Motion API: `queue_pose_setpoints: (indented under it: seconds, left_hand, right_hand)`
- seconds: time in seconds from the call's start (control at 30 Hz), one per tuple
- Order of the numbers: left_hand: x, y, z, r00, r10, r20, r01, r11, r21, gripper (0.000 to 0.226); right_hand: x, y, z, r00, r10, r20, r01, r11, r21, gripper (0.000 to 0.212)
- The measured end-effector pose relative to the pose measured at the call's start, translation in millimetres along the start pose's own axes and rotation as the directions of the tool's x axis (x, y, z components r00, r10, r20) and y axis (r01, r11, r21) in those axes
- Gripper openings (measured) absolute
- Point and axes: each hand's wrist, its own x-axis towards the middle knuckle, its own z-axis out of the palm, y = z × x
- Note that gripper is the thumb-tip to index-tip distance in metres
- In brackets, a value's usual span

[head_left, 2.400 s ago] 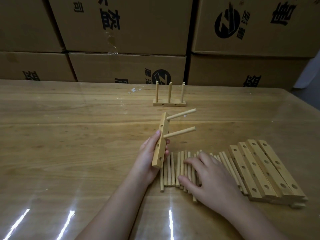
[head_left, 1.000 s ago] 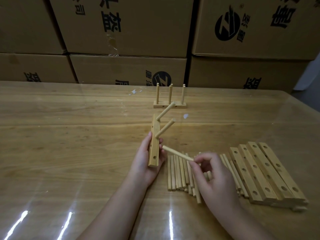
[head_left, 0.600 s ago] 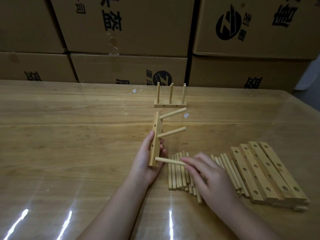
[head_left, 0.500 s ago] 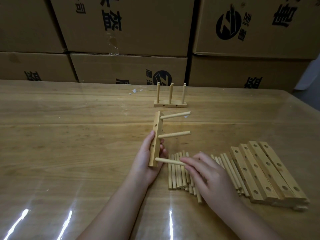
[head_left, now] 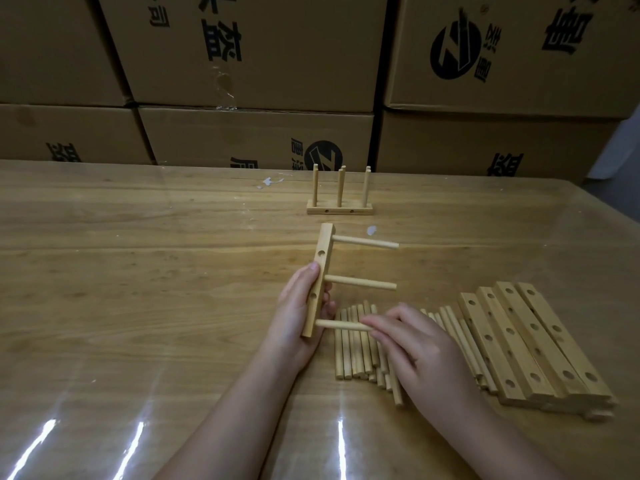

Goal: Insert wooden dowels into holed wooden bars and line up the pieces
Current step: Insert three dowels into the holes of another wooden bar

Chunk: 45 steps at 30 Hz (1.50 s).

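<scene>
Left hand [head_left: 294, 317] grips the bar [head_left: 320, 271] — right hand [head_left: 422, 351] pinches its 3rd dowel [head_left: 339, 326].

Dim, warm light, three white glare streaks on the glossy pale wooden table [head_left: 138, 306] nearer the camera than the fingers [head_left: 394, 323], brown cardboard boxes [head_left: 259, 46] beyond the fingers murky, lines bowing toward frame corners, focus sharp

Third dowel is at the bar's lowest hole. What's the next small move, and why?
Probably press the third dowel straight into the bar with the right hand, while the left hand braces it. The right hand pinches that dowel, its tip meets the bar's lowest hole, and how deep it sits cannot be told; the two upper dowels already stand out squarely.
</scene>
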Motion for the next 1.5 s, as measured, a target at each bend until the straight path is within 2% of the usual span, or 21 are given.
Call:
queue_pose_setpoints:
  seconds: [0.43,1.17,1.33,1.43,1.5]
  left_hand:
    - [-2.7,0.0,3.6,0.998,0.048,-0.033,-0.047,0.999,0.022,0.010]
    - [-5.8,-1.0,4.1,0.990,0.137,-0.019,-0.132,0.974,0.185,0.012]
    - [-5.6,1.1,4.7,0.995,0.103,-0.016,-0.099,0.982,0.160,0.017]
    - [-5.1,2.4,4.9,0.998,0.063,-0.015,-0.060,0.990,0.130,0.020]
    - [-6.2,2.6,5.1,0.999,0.032,-0.009,-0.031,0.992,0.125,0.015]
  right_hand:
    - [-0.6,-1.0,3.0,0.996,0.090,0.015,-0.091,0.992,0.086,0.023]
    - [-4.5,2.9,9.7,0.959,0.276,0.055,-0.282,0.941,0.188,0.018]
    - [-4.0,3.3,10.7,0.962,0.264,0.065,-0.271,0.949,0.164,0.017]
    - [-2.2,1.1,6.6,0.972,0.224,0.071,-0.233,0.960,0.157,0.028]
    - [-2.9,1.9,3.5,0.967,0.253,-0.001,-0.249,0.952,0.175,0.040]
